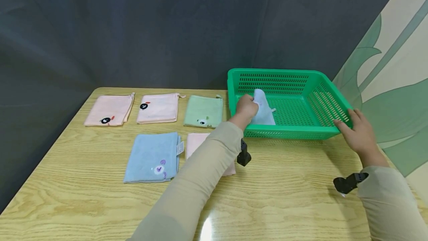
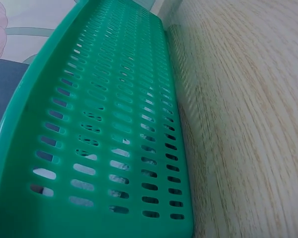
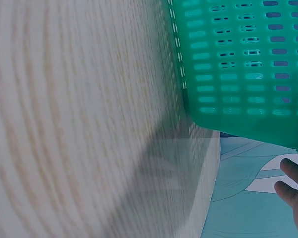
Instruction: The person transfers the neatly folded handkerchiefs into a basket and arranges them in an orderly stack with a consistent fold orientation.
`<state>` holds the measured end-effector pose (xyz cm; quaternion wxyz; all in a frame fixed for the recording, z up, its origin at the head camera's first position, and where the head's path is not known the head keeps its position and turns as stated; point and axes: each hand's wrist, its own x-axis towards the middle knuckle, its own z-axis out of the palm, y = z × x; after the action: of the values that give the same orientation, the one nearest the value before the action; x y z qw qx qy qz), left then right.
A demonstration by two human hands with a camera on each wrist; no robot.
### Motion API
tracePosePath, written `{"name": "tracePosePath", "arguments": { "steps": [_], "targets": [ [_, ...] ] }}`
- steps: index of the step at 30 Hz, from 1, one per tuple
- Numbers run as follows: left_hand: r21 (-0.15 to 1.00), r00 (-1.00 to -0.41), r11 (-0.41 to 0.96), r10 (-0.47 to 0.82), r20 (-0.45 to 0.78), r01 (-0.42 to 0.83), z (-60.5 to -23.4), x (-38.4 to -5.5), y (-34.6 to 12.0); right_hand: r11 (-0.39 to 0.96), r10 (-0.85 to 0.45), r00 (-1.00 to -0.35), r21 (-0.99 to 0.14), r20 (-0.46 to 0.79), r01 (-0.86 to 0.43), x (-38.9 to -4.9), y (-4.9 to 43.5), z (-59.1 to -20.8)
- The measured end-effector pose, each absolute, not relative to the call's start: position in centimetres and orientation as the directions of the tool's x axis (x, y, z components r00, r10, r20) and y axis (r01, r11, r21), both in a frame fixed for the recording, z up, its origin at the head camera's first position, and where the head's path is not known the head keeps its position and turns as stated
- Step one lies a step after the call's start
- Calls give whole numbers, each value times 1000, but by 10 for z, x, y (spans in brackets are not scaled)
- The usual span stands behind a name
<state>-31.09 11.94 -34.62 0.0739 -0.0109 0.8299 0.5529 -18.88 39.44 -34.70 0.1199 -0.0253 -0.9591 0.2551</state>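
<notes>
My left hand (image 1: 246, 109) reaches over the front left of a green plastic basket (image 1: 287, 132), pinching a pale blue-white small towel (image 1: 263, 110). That towel hangs down inside the basket, near its left end. My right hand (image 1: 361, 135) holds the basket's front right corner, thumb at the front rim and fingers along the right side. In the right wrist view, fingers (image 3: 290, 181) show beside the basket's end wall (image 3: 248, 89). The left wrist view has the slotted front wall (image 2: 109, 124), with the left hand mostly hidden behind it.
On the wooden table (image 1: 83, 203) lie folded towels: two pink ones (image 1: 108, 109) (image 1: 158, 107) and a green one (image 1: 204, 111) in the back row. In front are a blue towel (image 1: 150, 157) and a pink one (image 1: 197, 142), partly under my left forearm. A dark curtain (image 1: 150, 29) hangs behind.
</notes>
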Motion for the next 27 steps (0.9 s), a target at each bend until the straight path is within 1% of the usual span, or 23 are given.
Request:
{"name": "tracePosePath", "arguments": {
  "steps": [3,4,5,6,8,13,16,22,27],
  "targets": [
    [892,-988,439,50,-148,-111,-344,-309,119,872,110,-970,-490,215,-10,-189,395,-348],
    [886,-985,446,48,-166,-128,-343,-308,119,872,110,-970,-489,215,-10,-190,395,-348],
    [870,-975,462,49,-218,-171,-332,-299,117,873,110,-970,-488,215,-9,-190,395,-348],
    [860,-969,473,46,-241,-191,-329,-297,116,874,110,-970,-486,215,-9,-190,395,-348],
    [839,-960,502,58,-272,-208,-323,-292,115,873,111,-971,-488,214,-8,-190,395,-348],
    [828,-946,510,80,-314,-231,-317,-287,112,870,112,-971,-493,210,-6,-190,396,-348],
    [857,-936,435,78,-342,-277,-318,-289,112,869,110,-972,-495,208,-7,-190,396,-348],
    [892,-905,238,93,-415,-384,-317,-292,112,872,106,-971,-489,215,-13,-190,396,-348],
    [915,-902,86,158,-402,-393,-314,-293,110,869,110,-971,-494,211,-9,-190,396,-347]
  ]
}}
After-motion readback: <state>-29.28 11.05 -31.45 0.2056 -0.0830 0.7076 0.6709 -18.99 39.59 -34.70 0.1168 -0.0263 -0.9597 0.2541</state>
